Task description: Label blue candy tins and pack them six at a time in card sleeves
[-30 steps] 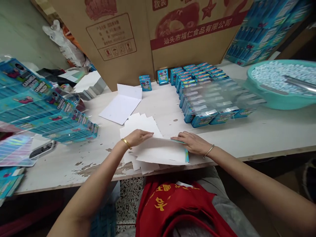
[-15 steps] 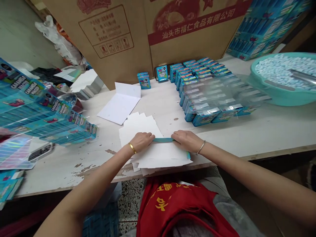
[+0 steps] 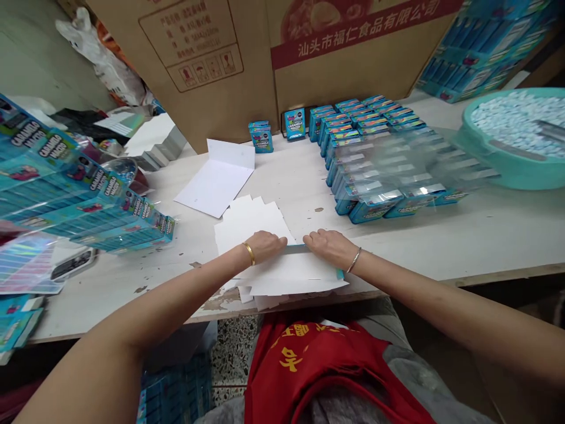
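A white cardboard sheet with blue print on its underside lies on top of a fanned stack of white cardboard sheets at the table's front edge. My left hand grips the far edge of the top sheet, fingers curled round it. On the right part of that same edge, my right hand has its fingers closed too. Between the hands a narrow strip of the edge is bent up. Another white sheet, creased with one flap raised, rests behind the stack.
Blue candy boxes stand in rows at right, partly under clear film. A turquoise basin of pale blue candies is beyond. Wrapped box packs and a phone lie at left. A large carton stands at the back.
Both hands have moved closer together along the sheet's far edge, and less of the blue strip shows between them. The view has shifted slightly.
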Motion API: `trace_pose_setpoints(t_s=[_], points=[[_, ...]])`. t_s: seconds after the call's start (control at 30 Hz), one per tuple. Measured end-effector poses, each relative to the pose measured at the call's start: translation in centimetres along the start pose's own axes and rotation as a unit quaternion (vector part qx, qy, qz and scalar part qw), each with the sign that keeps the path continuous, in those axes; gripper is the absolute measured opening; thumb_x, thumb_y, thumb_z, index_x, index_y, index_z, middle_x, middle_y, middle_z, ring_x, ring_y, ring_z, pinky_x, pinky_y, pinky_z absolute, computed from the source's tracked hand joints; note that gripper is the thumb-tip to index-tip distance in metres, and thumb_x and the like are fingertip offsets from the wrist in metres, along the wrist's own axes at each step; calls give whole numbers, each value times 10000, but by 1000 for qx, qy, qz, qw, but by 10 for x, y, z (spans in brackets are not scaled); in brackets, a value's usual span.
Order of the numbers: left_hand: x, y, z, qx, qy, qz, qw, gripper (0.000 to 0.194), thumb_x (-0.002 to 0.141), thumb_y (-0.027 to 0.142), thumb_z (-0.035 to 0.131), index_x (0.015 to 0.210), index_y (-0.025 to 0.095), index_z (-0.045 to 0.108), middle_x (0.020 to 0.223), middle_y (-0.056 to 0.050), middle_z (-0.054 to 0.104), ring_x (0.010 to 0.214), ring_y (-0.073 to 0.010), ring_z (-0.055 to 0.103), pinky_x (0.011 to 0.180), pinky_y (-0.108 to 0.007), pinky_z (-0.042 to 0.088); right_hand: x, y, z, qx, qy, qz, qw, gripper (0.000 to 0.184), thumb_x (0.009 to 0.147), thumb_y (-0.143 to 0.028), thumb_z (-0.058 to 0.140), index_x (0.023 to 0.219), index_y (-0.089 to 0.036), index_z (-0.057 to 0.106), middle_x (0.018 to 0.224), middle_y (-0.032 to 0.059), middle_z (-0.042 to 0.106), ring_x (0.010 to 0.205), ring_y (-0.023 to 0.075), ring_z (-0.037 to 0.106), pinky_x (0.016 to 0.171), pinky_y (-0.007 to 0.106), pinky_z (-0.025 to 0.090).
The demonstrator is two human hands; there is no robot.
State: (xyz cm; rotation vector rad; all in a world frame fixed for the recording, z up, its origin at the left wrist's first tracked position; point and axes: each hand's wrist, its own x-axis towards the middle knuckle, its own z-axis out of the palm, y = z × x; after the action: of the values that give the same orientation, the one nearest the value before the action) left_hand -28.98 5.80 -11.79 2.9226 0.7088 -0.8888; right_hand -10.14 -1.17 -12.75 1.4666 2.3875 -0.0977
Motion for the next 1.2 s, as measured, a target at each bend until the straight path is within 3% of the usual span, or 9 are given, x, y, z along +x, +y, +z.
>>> trace_pose_setpoints(t_s=[0.2, 0.33, 0.4, 0.5, 0.63, 0.77, 0.9, 1.07, 1.2], points=[[-16, -8, 0, -41, 52, -29, 997, 347, 887, 74, 341, 1199, 141, 479, 1007, -143, 621, 798, -220, 606, 649, -317, 424, -5, 12, -7, 5, 42, -28, 999, 223, 919, -105, 388, 1016, -168, 579, 949, 109, 627, 884, 206, 568, 607, 272, 353], [-59, 8, 1, -153, 165, 30, 974, 555, 876, 420, 515, 1354, 189, 356, 1248, -146, 529, 1042, -259, 537, 855, -372, 414, -3, 18, -3, 16, 59, -22, 998, 232, 910, -101, 399, 986, -175, 606, 938, 104, 632, 837, 191, 572, 589, 272, 331], [-77, 22, 7, -220, 158, 76, 960, 534, 855, 494, 525, 1291, 203, 422, 1179, -109, 578, 1017, -240, 549, 848, -344, 415, 1, 22, -2, 44, 57, -16, 997, 228, 927, -148, 398, 981, -180, 617, 933, 96, 636, 836, 193, 579, 602, 269, 342], [-83, 36, 18, -291, 136, 57, 945, 242, 930, 332, 418, 1120, 207, 501, 942, -48, 647, 842, -186, 581, 745, -293, 410, 1, 27, -5, 142, 63, -1, 988, 222, 929, -259, 459, 1090, -199, 601, 1000, 82, 646, 871, 207, 594, 657, 278, 401], [-67, 29, 19, -360, 145, 12, 922, 120, 912, 279, 442, 992, 200, 486, 821, -11, 619, 701, -155, 533, 637, -257, 374, -28, 8, -14, 245, 239, 13, 939, 398, 930, -371, 475, 1264, -155, 485, 1195, 132, 585, 1068, 235, 547, 866, 344, 441], [-60, 20, 16, -385, 138, 49, 911, 104, 903, 292, 459, 914, 199, 505, 770, 4, 585, 662, -135, 493, 613, -242, 353, -69, -32, 6, 136, 284, -42, 948, 432, 905, -354, 523, 1286, -153, 488, 1258, 152, 558, 1186, 293, 476, 1013, 471, 355], [-59, 19, 21, -408, 140, 66, 900, 188, 929, 331, 411, 900, 194, 537, 758, 3, 583, 679, -132, 497, 636, -240, 374, -73, -50, 44, 58, 298, -12, 953, 507, 918, -237, 483, 1406, -171, 364, 1440, 153, 405, 1317, 300, 352, 1059, 515, 312], [-56, 22, 24, -360, 130, 41, 923, 230, 937, 325, 420, 1056, 187, 561, 920, -38, 635, 792, -157, 557, 718, -268, 414, -52, -43, 57, 47, 301, -6, 952, 487, 912, -130, 416, 1396, -173, 383, 1436, 150, 399, 1336, 299, 311, 1053, 531, 320], [-62, 48, 26, -178, 217, -36, 959, 453, 881, 428, 520, 1257, 180, 472, 1173, -133, 558, 1052, -272, 496, 890, -408, 381, -50, -42, 57, 61, 288, -9, 956, 441, 906, -102, 390, 1331, -185, 471, 1133, 128, 587, 1092, 268, 488, 938, 471, 415]])
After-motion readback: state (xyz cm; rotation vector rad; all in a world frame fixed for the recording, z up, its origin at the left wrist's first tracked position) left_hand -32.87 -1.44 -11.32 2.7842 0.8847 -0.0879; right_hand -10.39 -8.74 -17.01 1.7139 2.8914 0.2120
